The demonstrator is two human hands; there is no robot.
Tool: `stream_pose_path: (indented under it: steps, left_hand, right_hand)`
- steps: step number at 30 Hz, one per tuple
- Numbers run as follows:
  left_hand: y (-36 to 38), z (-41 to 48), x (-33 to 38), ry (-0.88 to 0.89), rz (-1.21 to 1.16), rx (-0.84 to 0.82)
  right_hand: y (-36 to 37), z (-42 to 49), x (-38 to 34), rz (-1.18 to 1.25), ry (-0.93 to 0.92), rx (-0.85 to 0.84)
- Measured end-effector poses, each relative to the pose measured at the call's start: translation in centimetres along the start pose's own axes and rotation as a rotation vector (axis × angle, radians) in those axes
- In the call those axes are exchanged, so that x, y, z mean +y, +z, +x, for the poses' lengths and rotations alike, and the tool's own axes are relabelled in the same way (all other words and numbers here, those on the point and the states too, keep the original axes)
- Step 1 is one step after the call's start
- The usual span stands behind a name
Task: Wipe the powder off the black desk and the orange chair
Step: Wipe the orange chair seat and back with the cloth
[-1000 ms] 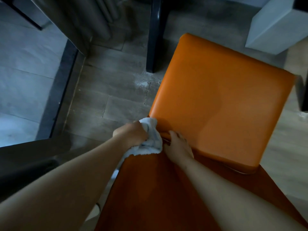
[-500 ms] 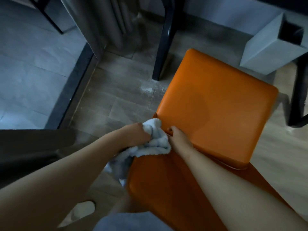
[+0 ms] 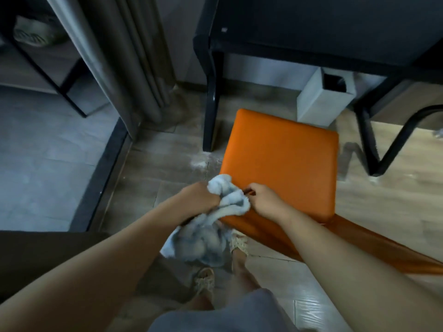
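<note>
Cloth (image 3: pixel 230 200) looser than before in left hand (image 3: pixel 199 197), against orange chair (image 3: pixel 280 164)

orange chair (image 3: pixel 282 164) seat: smooth leather-look, slight sheen. cloth (image 3: pixel 230 200) beside it: fluffy terry. desk leg (image 3: pixel 212 99): glossy black.

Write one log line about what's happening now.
left grip: holds cloth at chair corner | right grip: holds chair edge | powder: on floor by desk

Single head-worn view, steeply down and forward, close over orange chair (image 3: pixel 280 164) and floor (image 3: pixel 158 173).
</note>
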State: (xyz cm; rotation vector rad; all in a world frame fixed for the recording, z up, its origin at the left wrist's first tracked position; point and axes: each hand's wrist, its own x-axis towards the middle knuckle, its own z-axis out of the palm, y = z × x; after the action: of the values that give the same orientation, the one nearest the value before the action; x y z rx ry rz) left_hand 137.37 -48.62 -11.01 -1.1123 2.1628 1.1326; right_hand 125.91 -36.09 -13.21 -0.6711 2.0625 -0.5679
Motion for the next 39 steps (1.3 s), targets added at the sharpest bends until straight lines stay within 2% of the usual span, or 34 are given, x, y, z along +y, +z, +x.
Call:
stream_pose_path:
  steps: [4, 7, 11, 13, 17, 19, 21, 23, 24, 26, 28, 29, 31, 34, 36, 39]
  left_hand:
    - [-1.4, -5.1, 0.8, 0.213, 0.040, -0.013]
    - [-0.5, -8.4, 1.4, 0.274, 0.108, -0.001]
    - [3.3, -10.3, 1.6, 0.276, 0.270, 0.043]
    - [5.1, -10.4, 1.5, 0.242, 0.176, 0.044]
    - [9.3, -11.1, 2.4, 0.160, 0.053, 0.234]
    - [11.5, -11.4, 2.5, 0.134, 0.040, 0.184]
    - [13.7, -11.7, 2.7, 0.129, 0.207, 0.040]
    - [15.2, -11.7, 3.2, 0.085, 0.193, 0.037]
    - [15.7, -11.6, 3.5, 0.054, 0.114, 0.076]
    - [16.0, -11.6, 4.6, -0.003, -0.070, 0.189]
    - [15.9, -11.5, 5.8, -0.071, -0.267, 0.237]
    - [15.7, -11.6, 6.4, -0.105, -0.368, 0.238]
    - [15.4, -11.4, 7.1, -0.170, -0.541, 0.221]
    - [14.3, -10.3, 8.1, -0.261, -0.825, 0.115]
    - [13.6, -9.6, 8.8, -0.265, -0.974, 0.062]
    - [13.1, -9.0, 9.1, -0.243, -0.951, 0.053]
  right_hand:
    - [0.3, -4.7, 0.8, 0.035, -0.076, 0.055]
    - [0.0, -7.4, 1.6, 0.082, -0.143, 0.131]
    - [-1.2, -9.7, 3.2, 0.102, -0.099, 0.237]
    - [-1.5, -10.4, 4.1, 0.056, -0.099, 0.298]
    - [-2.4, -14.5, 8.0, 0.145, -0.198, 0.545]
    - [-2.3, -16.7, 10.2, 0.177, -0.239, 0.686]
    - [-1.9, -18.5, 12.0, 0.042, -0.347, 0.818]
    - [-1.5, -19.4, 13.4, -0.100, -0.400, 0.895]
    - [-1.5, -19.7, 14.0, -0.067, -0.340, 0.878]
    - [-2.0, -19.9, 14.8, 0.161, -0.004, 0.715]
    - [-2.7, -19.6, 15.5, 0.548, 0.355, 0.529]
    - [-3.1, -19.3, 15.8, 0.769, 0.446, 0.457]
    - [-3.9, -18.6, 15.7, 1.138, 0.494, 0.363]
    - [-5.6, -17.3, 15.2, 1.449, 0.444, 0.294]
    - [-6.3, -16.4, 14.9, 1.482, 0.454, 0.296]
    - [-6.0, -15.5, 14.9, 1.430, 0.440, 0.381]
